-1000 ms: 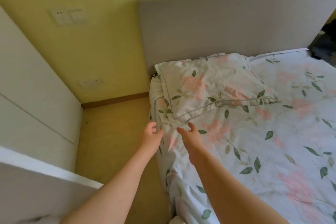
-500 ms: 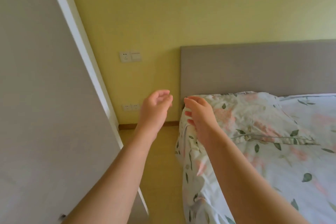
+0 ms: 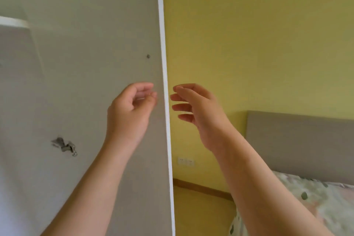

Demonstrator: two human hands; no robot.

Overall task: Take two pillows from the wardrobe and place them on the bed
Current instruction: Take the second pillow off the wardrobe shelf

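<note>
The wardrobe's white side panel (image 3: 86, 82) fills the left half of the view, its front edge (image 3: 165, 101) running top to bottom. My left hand (image 3: 132, 109) is raised in front of the panel, fingers loosely curled and holding nothing. My right hand (image 3: 199, 109) hovers just right of the panel edge, fingers spread and empty. A floral pillow (image 3: 314, 195) lies on the bed at the lower right, under the grey headboard (image 3: 298, 143). No pillow inside the wardrobe is visible.
A metal hinge (image 3: 64, 145) is fixed on the wardrobe panel, and a shelf edge (image 3: 13, 22) shows at upper left. The yellow wall (image 3: 249, 44) carries a socket plate (image 3: 185, 161). A strip of wooden floor (image 3: 201, 210) lies between wardrobe and bed.
The view swung left and up from the bed to the wardrobe. Both hands let go of the floral pillow and rose, empty, to the wardrobe panel's edge.
</note>
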